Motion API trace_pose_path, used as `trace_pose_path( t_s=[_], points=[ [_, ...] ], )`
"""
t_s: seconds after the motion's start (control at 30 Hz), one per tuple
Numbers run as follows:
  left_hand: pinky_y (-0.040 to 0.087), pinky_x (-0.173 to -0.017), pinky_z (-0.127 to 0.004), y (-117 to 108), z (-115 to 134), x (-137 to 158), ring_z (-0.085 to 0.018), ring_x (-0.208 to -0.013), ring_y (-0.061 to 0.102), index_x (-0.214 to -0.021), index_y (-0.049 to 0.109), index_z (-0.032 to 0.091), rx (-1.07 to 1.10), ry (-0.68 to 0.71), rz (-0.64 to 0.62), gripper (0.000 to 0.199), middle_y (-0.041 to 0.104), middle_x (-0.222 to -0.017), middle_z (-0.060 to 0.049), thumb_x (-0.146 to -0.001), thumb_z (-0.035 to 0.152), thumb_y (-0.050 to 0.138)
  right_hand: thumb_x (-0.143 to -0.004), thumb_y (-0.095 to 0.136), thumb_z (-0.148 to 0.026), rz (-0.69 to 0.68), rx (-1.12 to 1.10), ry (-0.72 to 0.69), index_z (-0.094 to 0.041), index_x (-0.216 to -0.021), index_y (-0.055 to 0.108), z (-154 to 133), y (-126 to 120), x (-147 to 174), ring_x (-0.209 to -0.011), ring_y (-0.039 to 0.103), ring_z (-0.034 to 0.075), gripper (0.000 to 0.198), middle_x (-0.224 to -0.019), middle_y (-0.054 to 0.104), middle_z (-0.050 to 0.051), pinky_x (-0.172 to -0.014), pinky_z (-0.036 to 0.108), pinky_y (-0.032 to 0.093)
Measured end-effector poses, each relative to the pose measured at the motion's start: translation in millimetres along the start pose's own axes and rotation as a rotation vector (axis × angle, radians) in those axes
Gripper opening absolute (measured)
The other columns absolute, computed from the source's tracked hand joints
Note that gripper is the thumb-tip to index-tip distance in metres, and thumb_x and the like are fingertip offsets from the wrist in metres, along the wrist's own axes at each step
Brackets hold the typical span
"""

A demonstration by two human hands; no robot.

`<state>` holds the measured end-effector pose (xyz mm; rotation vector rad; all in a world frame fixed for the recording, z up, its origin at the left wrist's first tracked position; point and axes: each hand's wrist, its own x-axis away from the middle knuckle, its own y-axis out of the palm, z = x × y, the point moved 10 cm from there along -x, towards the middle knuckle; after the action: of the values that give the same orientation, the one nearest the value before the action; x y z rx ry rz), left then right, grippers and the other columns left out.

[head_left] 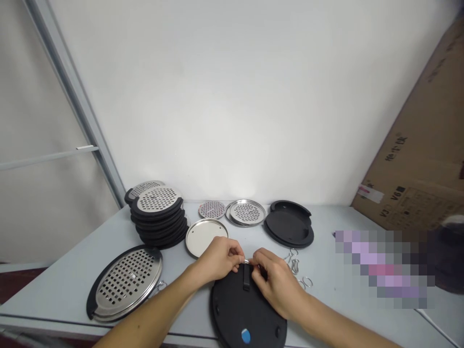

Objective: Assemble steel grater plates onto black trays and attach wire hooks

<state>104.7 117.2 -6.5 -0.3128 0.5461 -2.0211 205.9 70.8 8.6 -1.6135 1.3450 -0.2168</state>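
Observation:
A round black plastic base [232,309] lies in front of me at the table's near edge, with a blue sticker [245,336] on its surface. At its far end is a short black strap or tab [246,278]. My left hand [225,255] pinches a small metal ring [247,261] at the end of that strap. From the other side, the fingertips of my right hand [272,278] are closed on the same ring. Fingers partly hide the ring, so I cannot tell whether it passes through the strap.
Left stands a stack of black-rimmed round graters [159,222]; a larger grater [125,282] lies nearer. Behind my hands are a metal dish [206,234], perforated discs [248,211] and black trays [289,224]. Loose metal rings [307,282] lie right, a cardboard box [416,159] beyond.

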Motion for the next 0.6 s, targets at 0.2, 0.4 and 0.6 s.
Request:
trace_pose_path(
  t_s=[0.2,0.4,0.6],
  points=[
    [0.045,-0.055,-0.022,2.1,-5.1,-0.7,-0.016,-0.061,0.064,-0.078,0.068,0.012,-0.005,-0.009,0.015,0.022,0.065,-0.062,-0.003,-0.077,0.033,0.06,-0.08,0.044,-0.004,0.026,0.013,-0.001,-0.02,-0.071,0.044,-1.5,-1.6,0.2,-0.068,0.048,0.015,0.018,-0.074,0.049,0.0,-0.062,0.026,0.037],
    [0.045,-0.053,-0.021,0.3,-0.7,1.9,-0.015,-0.059,0.064,-0.076,0.067,0.013,-0.002,-0.005,0.061,0.019,0.065,-0.062,-0.002,-0.077,0.03,0.061,-0.078,0.043,-0.004,0.027,0.041,0.01,-0.02,-0.071,0.042,0.1,0.4,-0.3,-0.067,0.049,0.015,0.018,-0.075,0.048,0.0,-0.063,0.027,0.038],
    [0.046,-0.054,-0.022,1.8,-1.5,0.8,-0.015,-0.058,0.063,-0.075,0.068,0.013,0.024,-0.009,0.091,0.016,0.064,-0.063,-0.002,-0.076,0.027,0.061,-0.079,0.043,-0.005,0.051,0.06,0.004,-0.02,-0.071,0.043,0.5,-0.5,-0.3,-0.066,0.048,0.015,0.017,-0.074,0.049,0.001,-0.061,0.027,0.038]
  ],
)
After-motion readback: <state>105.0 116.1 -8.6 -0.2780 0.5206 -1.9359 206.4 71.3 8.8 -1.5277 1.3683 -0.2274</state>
